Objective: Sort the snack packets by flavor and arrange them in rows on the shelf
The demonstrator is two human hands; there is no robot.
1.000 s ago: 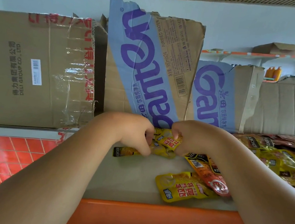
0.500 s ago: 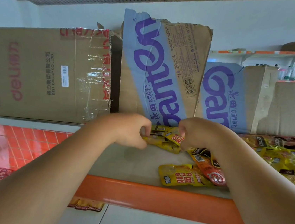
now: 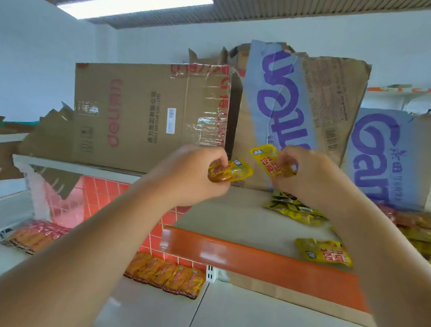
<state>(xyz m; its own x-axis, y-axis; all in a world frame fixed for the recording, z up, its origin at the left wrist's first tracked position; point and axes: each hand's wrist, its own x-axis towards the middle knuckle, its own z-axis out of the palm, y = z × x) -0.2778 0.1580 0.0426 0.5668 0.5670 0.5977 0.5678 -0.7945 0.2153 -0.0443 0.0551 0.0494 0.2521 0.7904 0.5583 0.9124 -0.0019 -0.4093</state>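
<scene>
Half a second ago both my hands were bunched together, low in the loose heap of yellow snack packets (image 3: 295,211) right of centre. Now they have come up and apart at mid-frame, each with one packet. My left hand (image 3: 194,177) has its fingers curled round a glossy yellow foil packet (image 3: 232,173), gripping its left end. My right hand (image 3: 315,177) pinches a second yellow packet with red characters (image 3: 267,161) just to the right. Both packets hang clear above the beige shelf with the orange front lip (image 3: 252,259). They look like one flavour, so I judge the pair is now separated and ready to place. A row of orange packets (image 3: 166,276) already lies at bottom centre.
</scene>
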